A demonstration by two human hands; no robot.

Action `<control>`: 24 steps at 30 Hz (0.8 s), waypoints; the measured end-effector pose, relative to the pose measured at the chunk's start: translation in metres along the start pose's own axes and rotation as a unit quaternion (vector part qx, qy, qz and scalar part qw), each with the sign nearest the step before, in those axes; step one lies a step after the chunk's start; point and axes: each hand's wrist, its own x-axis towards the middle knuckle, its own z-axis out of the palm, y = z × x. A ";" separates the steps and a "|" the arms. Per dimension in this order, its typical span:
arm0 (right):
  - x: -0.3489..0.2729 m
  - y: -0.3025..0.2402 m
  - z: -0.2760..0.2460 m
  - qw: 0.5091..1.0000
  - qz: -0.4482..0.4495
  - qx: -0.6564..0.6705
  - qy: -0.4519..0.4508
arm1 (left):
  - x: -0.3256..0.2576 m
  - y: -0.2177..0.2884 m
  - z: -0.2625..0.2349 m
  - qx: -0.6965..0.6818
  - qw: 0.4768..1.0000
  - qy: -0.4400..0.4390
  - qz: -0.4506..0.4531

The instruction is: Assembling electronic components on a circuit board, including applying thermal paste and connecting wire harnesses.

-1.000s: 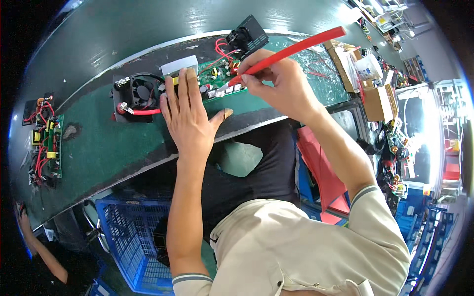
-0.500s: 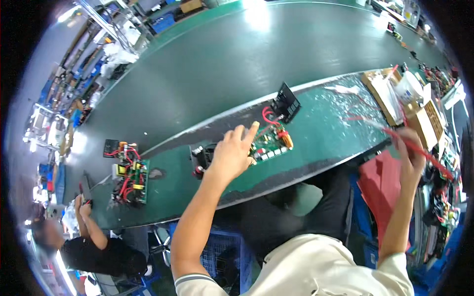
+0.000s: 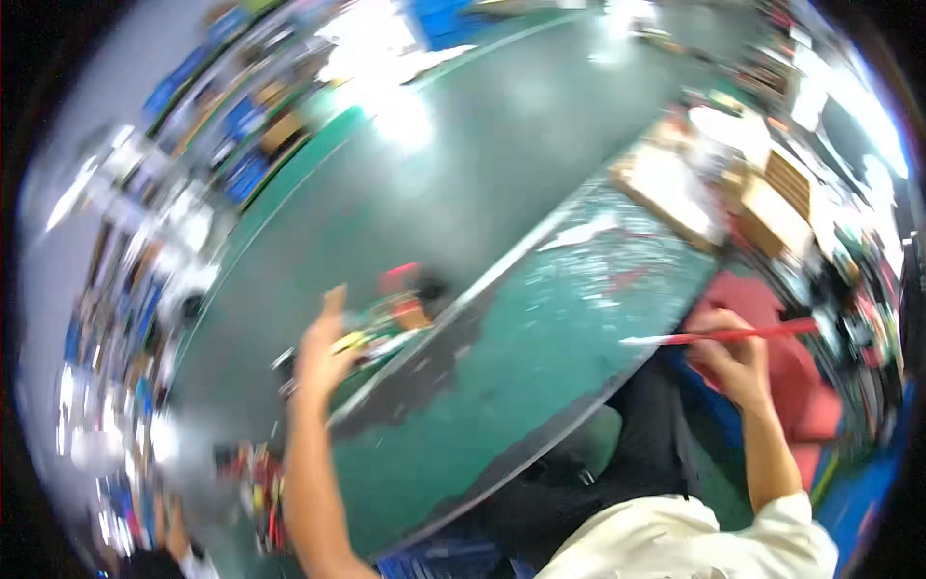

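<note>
My left hand [image 3: 321, 362] reaches over the far side of the white strip, against a circuit board [image 3: 391, 340] with red wires and a dark part at its far end. Motion smears its fingers, so I cannot tell whether they grip the board or only touch it. My right hand [image 3: 735, 359] is closed around a slim red stick-like tool [image 3: 776, 330] with a whitish tip pointing left, held above the near edge of the bench. Its exact kind is too blurred to make out.
Crumpled clear plastic [image 3: 617, 256] lies on the green bench [image 3: 511, 386]. Cardboard boxes [image 3: 772, 217] stand at the right, with red sheet material [image 3: 796, 386] below them. Another wired board [image 3: 260, 492] sits at lower left, near a co-worker's hands [image 3: 172, 531].
The board and my left hand have moved from the green bench across the white strip onto the grey surface. The view has turned, and my right hand with the red tool is lower.
</note>
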 end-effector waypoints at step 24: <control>0.174 0.084 -0.084 0.886 -0.278 -0.367 0.051 | -0.095 -0.013 0.135 0.064 0.963 0.259 0.026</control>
